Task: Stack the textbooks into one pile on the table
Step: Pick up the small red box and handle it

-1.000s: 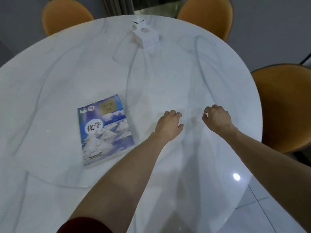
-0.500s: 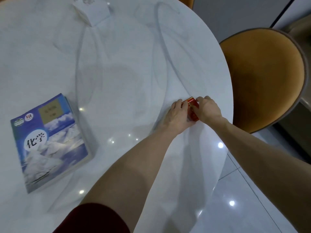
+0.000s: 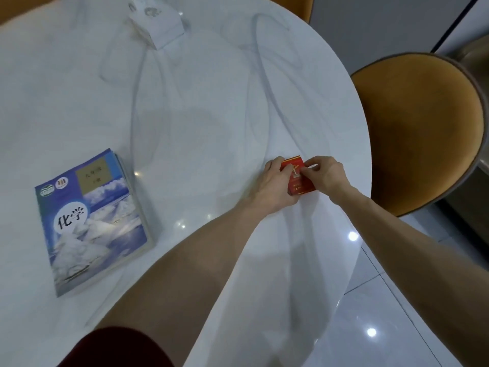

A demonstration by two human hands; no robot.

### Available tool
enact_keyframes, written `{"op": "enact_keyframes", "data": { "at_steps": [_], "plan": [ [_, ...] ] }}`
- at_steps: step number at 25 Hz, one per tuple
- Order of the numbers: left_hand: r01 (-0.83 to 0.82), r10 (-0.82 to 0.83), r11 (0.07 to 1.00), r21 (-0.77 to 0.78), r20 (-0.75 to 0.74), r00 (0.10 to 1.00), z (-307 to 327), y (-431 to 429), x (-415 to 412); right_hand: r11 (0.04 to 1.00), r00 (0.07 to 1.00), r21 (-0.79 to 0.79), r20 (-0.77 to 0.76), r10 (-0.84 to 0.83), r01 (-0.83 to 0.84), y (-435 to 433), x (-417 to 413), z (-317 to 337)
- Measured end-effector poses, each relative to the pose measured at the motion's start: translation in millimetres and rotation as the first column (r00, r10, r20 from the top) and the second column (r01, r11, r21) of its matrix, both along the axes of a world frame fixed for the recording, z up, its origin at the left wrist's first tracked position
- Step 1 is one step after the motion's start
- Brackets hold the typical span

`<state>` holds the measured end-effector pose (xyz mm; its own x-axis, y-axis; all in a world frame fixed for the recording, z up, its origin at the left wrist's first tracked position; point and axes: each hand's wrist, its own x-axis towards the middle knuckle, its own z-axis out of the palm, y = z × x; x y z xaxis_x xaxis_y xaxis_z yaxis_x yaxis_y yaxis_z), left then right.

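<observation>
A round white marble table (image 3: 211, 107) carries everything; an orange chair (image 3: 423, 133) stands beyond the hands on pale glossy floor tiles. The left hand (image 3: 275, 184) and right hand (image 3: 326, 174) together grasp a small red box (image 3: 300, 178). Well left of them lies a blue textbook (image 3: 90, 215) reading 化学

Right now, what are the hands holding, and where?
A small red box: left hand on its left side, right hand pinching its top right edge. The textbook pile is untouched.

dim, bluish cast; ceiling-light glare spots on glossy table (image 3: 211, 123) and floor (image 3: 397, 313); wide-angle edge warp; soft focus.
</observation>
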<state>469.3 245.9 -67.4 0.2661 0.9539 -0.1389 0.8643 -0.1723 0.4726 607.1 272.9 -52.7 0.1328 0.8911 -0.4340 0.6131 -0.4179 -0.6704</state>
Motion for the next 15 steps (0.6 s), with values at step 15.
{"op": "enact_keyframes", "data": {
  "at_steps": [15],
  "plan": [
    [-0.161, 0.163, 0.987, 0.027, -0.090, 0.983, 90, -93, -143, 0.992, 0.902, -0.014, -0.418, 0.111, -0.128, -62, -142, 66]
  ]
}}
